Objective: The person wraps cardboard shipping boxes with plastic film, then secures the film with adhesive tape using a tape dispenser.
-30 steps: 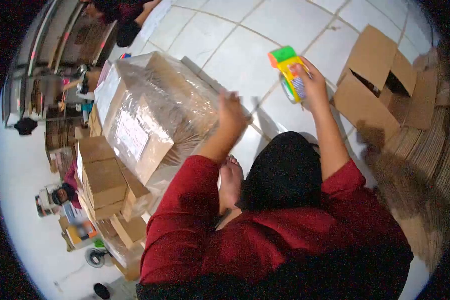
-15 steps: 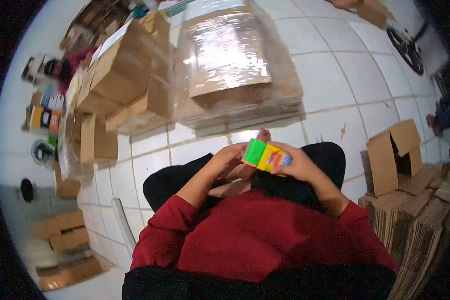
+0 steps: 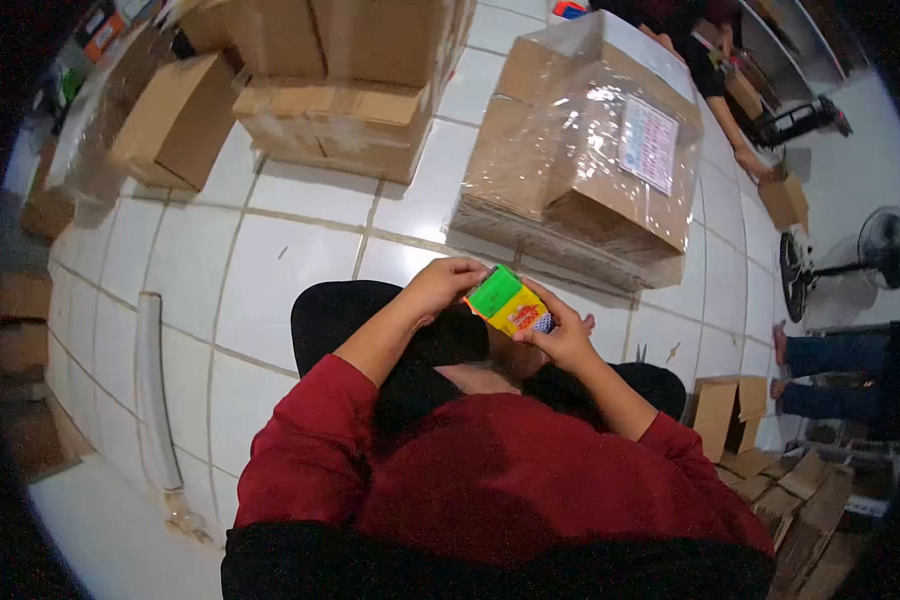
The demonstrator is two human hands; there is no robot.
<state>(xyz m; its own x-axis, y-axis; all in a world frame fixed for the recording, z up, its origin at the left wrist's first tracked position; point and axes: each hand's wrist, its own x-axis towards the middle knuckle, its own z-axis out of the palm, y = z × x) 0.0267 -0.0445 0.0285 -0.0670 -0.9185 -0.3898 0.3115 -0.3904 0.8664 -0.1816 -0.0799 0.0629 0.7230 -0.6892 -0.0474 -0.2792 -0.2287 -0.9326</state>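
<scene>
the right hand (image 3: 562, 342) grips the yellow end of a green-and-yellow object (image 3: 510, 303) between the hands, while the left hand (image 3: 440, 288) has curled fingers at its green end, though whether they pinch it is unclear. the step in hand seems to be working that green end, which calls for a steady right grip. ahead of the hands sits a plastic-wrapped carton (image 3: 620, 212), contents hidden; beyond the right hand, an open carton (image 3: 713, 418) shows only darkness inside.
</scene>
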